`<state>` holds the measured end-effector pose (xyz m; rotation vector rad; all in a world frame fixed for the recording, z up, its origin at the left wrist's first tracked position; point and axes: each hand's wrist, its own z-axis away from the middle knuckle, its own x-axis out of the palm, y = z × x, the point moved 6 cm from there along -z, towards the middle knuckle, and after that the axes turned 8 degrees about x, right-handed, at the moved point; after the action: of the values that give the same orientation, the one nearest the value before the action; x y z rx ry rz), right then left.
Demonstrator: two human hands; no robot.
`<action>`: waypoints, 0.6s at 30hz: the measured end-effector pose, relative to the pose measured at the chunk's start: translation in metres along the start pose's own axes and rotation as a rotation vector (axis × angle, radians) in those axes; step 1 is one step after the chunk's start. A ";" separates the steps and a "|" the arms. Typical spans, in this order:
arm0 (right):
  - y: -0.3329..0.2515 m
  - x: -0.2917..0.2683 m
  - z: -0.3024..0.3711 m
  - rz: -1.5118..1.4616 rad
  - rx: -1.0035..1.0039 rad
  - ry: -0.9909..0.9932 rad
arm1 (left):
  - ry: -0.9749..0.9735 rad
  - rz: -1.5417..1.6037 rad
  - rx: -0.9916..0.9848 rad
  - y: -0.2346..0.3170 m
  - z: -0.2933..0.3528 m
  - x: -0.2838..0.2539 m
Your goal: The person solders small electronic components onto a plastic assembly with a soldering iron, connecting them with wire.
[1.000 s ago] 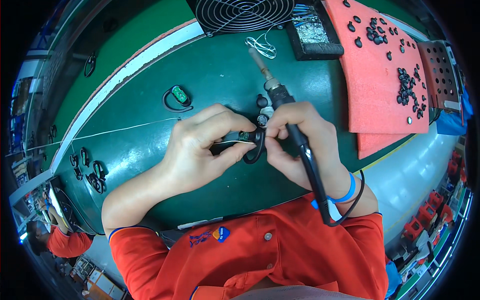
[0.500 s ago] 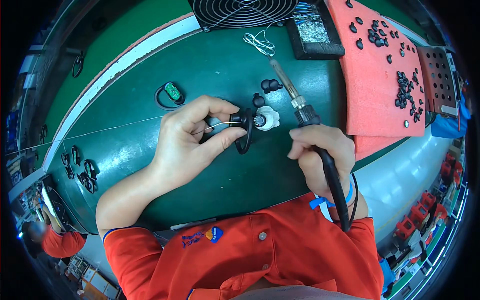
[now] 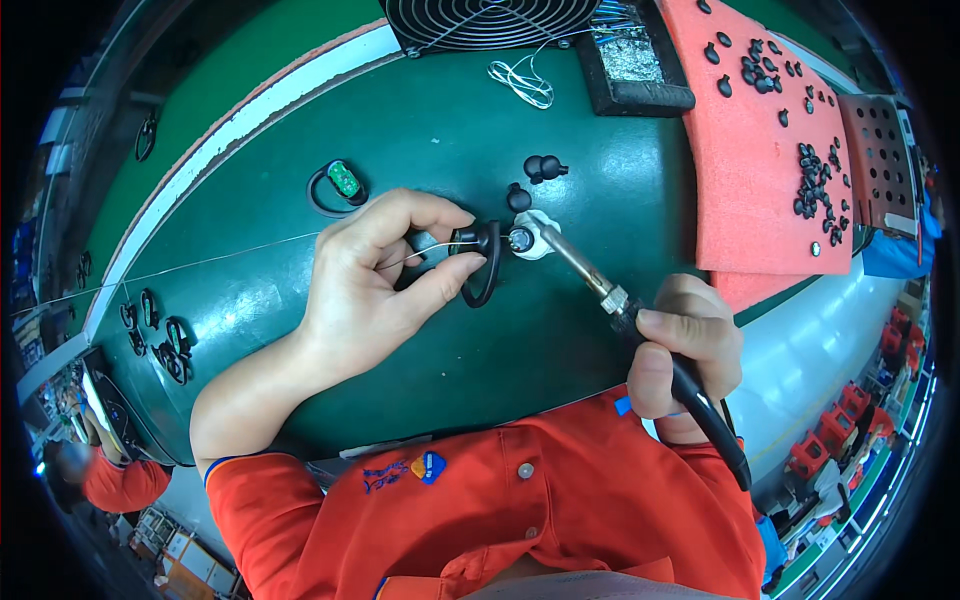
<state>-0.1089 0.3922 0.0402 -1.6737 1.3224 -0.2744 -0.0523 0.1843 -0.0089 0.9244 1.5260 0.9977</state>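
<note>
My left hand pinches a black ear-hook earphone between thumb and fingers. A thin strand of solder wire runs through the same grip toward the right. Just right of the earphone, a small round earphone part with a silvery face rests against a lump of white putty. My right hand is closed round the dark handle of a soldering iron. The iron slants up and left, its tip at the putty close to the round part; whether they touch I cannot tell.
Black round earphone pieces lie beyond the putty. An ear hook with a green circuit board sits behind my left hand. At the back are a fan and a black tray; several small parts dot the pink foam sheet.
The soldering iron has swung down and left, bringing its tip from beside the white wires to the putty. My right hand has moved right and nearer me; my left hand is almost still.
</note>
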 end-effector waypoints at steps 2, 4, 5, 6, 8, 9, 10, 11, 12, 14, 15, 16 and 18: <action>-0.002 -0.002 0.002 0.009 0.006 -0.024 | 0.002 -0.002 0.006 0.003 -0.001 0.001; -0.002 0.000 0.003 0.017 0.011 -0.053 | 0.003 -0.004 0.002 0.004 -0.001 0.001; -0.002 0.001 0.003 0.021 0.012 -0.054 | 0.004 -0.004 -0.002 0.003 -0.001 0.001; -0.001 0.001 0.002 0.025 0.013 -0.056 | 0.006 -0.004 -0.004 0.003 -0.001 0.001; -0.002 0.002 0.001 0.026 0.014 -0.063 | 0.007 -0.017 0.007 0.004 -0.002 0.001; -0.001 0.002 0.000 0.029 0.017 -0.067 | 0.010 -0.019 0.005 0.004 -0.002 0.001; -0.001 0.002 0.000 0.029 0.017 -0.067 | 0.005 -0.016 0.011 0.004 -0.002 0.001; 0.000 0.002 -0.001 0.034 0.015 -0.073 | 0.001 -0.014 0.018 0.003 -0.003 0.002; 0.000 0.002 -0.001 0.039 0.012 -0.078 | 0.001 -0.013 0.019 0.003 -0.003 0.001; -0.001 0.002 -0.001 0.038 0.008 -0.056 | 0.004 -0.046 0.058 0.006 -0.005 0.000; -0.003 0.001 0.000 0.035 0.003 -0.035 | 0.003 -0.041 0.066 0.009 -0.005 -0.002; -0.002 0.000 -0.001 0.054 -0.007 -0.034 | 0.007 -0.075 0.066 0.011 -0.007 -0.002; -0.001 -0.008 -0.001 0.030 -0.029 0.123 | 0.014 -0.094 0.094 0.017 -0.008 -0.001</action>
<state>-0.1117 0.3979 0.0446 -1.6818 1.4473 -0.3467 -0.0589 0.1879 0.0078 0.9038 1.6246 0.8729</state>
